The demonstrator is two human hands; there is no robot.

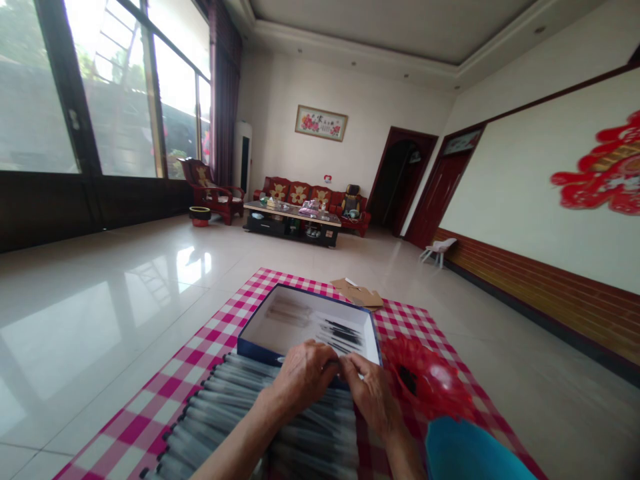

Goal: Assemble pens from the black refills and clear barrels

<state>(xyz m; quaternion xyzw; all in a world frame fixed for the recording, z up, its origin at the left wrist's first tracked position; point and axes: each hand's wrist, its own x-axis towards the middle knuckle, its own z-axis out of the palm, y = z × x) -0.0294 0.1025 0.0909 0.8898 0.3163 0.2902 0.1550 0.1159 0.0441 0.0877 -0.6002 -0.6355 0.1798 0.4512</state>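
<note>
My left hand (307,367) and my right hand (367,390) meet over the near edge of a shallow dark-blue box (260,343) with a white inside. Both have their fingers pinched together, tips almost touching; whatever small thing is between them is hidden. Inside the box, slim black pen-like parts (345,335) lie at the right, and pale thin sticks (287,310) lie blurred at the left. Under my forearms spreads a pile of clear, pen-like tubes (225,393) with black ends, laid side by side.
A red, petal-edged plastic bowl (440,383) with dark contents stands right of my hands, and a blue container (470,450) sits nearer. Brown cardboard (357,293) lies behind the box. A pink-and-white checked cloth (220,330) covers the table. Farther off is a coffee table (290,227).
</note>
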